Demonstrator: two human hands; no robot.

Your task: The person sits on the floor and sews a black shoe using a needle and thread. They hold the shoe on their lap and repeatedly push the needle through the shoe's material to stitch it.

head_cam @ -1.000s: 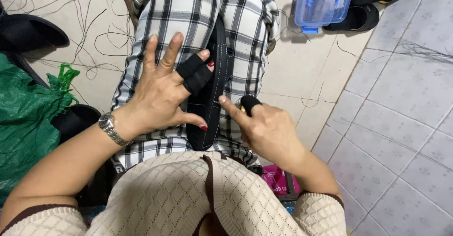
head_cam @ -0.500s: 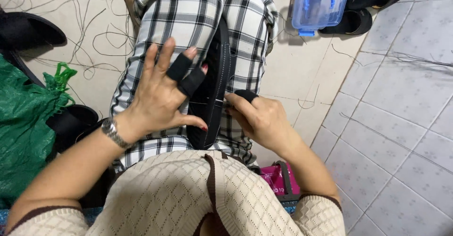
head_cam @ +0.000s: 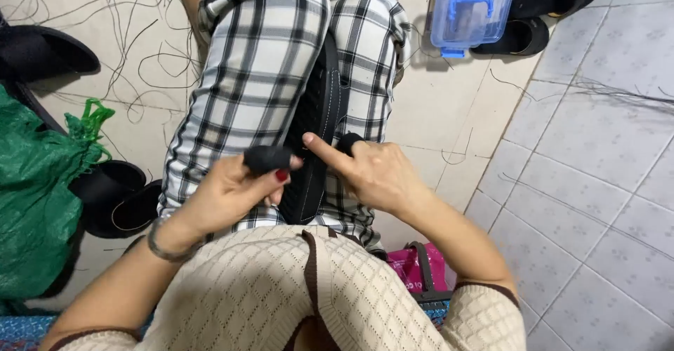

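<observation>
1. Holding the black shoe sole (head_cam: 317, 123) wedged between my checked-trouser knees (head_cam: 260, 63) at the frame's centre, I judge the stitching part done: pale stitches run along its edge, but how much remains I cannot tell.
2. My right hand (head_cam: 375, 175) rests open on the sole, forefinger pointing left, gripping nothing.
3. My left hand (head_cam: 232, 189) is curled, black-capped fingertip (head_cam: 267, 159) pinched to thumb; any needle is too small to see.

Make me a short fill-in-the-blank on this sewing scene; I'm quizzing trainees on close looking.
1. The black shoe piece lies between the person's ___.
2. The left hand wears black finger ___.
3. The clear box on the floor has a ___ handle.
4. The bag beside the left arm is ___.

Missing: knees; guards; blue; green
</observation>
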